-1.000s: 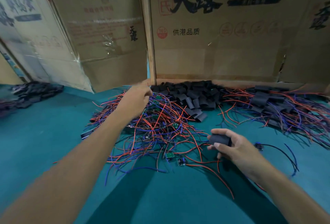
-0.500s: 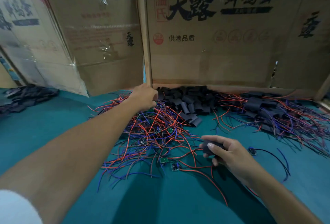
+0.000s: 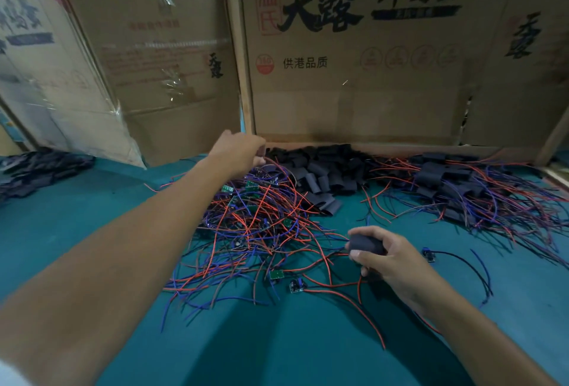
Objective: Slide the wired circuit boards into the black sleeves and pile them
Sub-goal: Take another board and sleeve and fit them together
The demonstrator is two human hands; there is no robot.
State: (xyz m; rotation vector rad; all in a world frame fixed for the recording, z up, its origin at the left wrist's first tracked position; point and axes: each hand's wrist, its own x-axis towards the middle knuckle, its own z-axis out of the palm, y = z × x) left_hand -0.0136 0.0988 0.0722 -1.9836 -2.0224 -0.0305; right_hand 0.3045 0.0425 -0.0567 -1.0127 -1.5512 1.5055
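Observation:
A tangle of red and blue wired circuit boards (image 3: 255,219) lies mid-table on the teal surface. Behind it sits a heap of empty black sleeves (image 3: 323,167). My left hand (image 3: 237,151) reaches far out, its curled fingertips at the spot where the wires meet the sleeve heap; the fingers are hidden behind the back of the hand, so a hold cannot be made out. My right hand (image 3: 391,259) grips one black sleeve (image 3: 366,244) low over the table, right of the tangle. A pile of sleeved boards (image 3: 455,188) with trailing wires lies at the right.
Cardboard boxes (image 3: 354,77) wall off the back of the table. Another dark pile (image 3: 37,167) lies at the far left. A single small board with a black wire (image 3: 429,255) lies just right of my right hand. Loose green boards (image 3: 276,274) lie near the front of the tangle.
My left hand has stretched a little farther right, toward the black sleeve heap. My right hand keeps hold of its sleeve and has barely shifted.

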